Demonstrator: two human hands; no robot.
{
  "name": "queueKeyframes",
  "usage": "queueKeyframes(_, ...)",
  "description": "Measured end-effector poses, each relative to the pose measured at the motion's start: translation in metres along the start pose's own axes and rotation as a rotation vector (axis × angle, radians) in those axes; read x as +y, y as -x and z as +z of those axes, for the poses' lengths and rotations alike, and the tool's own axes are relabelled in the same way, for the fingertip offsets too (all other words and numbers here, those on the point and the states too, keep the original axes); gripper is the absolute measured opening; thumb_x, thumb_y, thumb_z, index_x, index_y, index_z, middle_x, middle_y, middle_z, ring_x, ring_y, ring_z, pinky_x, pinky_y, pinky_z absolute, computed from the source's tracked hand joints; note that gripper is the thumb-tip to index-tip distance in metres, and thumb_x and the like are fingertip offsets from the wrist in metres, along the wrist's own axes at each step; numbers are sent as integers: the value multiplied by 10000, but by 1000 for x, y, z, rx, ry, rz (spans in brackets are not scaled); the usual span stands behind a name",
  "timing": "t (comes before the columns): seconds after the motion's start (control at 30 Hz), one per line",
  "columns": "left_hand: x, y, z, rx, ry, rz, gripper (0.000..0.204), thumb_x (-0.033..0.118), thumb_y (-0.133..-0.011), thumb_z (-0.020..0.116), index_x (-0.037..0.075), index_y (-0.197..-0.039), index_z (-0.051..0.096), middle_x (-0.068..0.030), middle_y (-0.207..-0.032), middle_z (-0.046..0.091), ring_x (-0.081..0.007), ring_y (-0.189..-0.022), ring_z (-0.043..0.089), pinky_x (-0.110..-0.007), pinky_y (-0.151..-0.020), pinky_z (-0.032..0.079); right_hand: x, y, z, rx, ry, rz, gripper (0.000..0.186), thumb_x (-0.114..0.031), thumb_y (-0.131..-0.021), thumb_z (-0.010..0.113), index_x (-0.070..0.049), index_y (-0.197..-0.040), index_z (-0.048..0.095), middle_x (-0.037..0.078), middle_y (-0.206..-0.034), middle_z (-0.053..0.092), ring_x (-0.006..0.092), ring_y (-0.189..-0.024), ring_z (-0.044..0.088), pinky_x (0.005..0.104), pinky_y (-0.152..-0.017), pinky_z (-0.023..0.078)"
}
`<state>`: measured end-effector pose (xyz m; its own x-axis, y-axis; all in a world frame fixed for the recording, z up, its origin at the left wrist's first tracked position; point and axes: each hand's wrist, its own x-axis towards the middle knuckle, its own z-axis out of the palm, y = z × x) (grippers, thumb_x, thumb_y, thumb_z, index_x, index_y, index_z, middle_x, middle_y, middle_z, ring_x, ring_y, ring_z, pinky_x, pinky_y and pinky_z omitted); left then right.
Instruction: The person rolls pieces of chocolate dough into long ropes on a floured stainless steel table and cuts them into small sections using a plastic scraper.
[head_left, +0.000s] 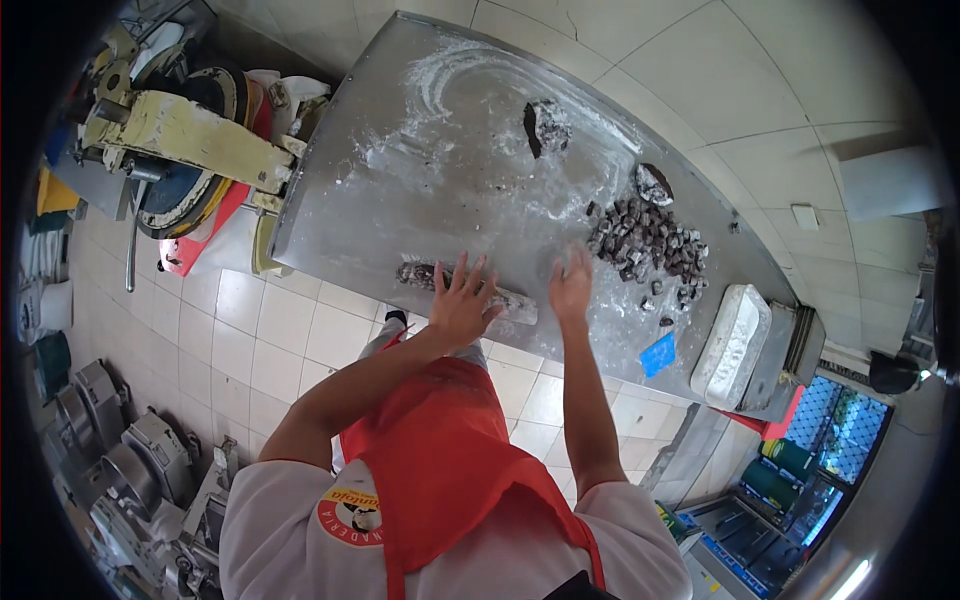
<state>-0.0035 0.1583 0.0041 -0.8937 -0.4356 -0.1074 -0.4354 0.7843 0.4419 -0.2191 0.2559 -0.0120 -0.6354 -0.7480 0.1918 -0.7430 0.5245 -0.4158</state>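
Note:
A dark, flour-dusted dough roll point(515, 306) lies along the near edge of the metal table. My left hand point(463, 300) rests over its middle, fingers spread, hiding part of it. To the right of the roll, my right hand point(571, 287) is held over the table with its fingers stretched out, slightly blurred, and nothing shows in it. Beyond that hand is a heap of small dark dough pieces point(640, 240) dusted with flour. A larger dark dough chunk point(654, 185) lies at the heap's far side, and another floured chunk point(548, 128) sits farther back.
A blue scraper point(658, 355) lies near the table's right front, beside a white tray point(733, 345). Flour is smeared over the metal table point(350, 210). A cream-coloured machine point(190, 135) stands against the left end. Tiled wall runs along the far side.

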Motion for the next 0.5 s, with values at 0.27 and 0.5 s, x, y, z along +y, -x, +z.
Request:
queueKeyframes(0.27, -7, 8, 48, 153, -11, 88, 583, 418, -1006, 430, 89, -1488, 439, -111, -1591, 345, -308, -1516, 206, -643, -1178, 127, -67, 104, 42, -181, 136, -65, 584, -247, -964, 476, 49, -1464, 413, 287, -1530, 375, 431, -1450, 323, 586, -1196, 167)
queueKeyframes(0.5, -50, -180, -23, 104, -422, -248, 762, 629, -994, 332, 81, -1520, 396, -70, -1660, 190, -347, -1536, 96, -645, -1191, 88, -22, -96, 56, 7, 341, 88, 730, -457, -979, 470, -29, -1547, 303, 256, -1626, 179, 404, -1524, 116, 606, -1204, 58)
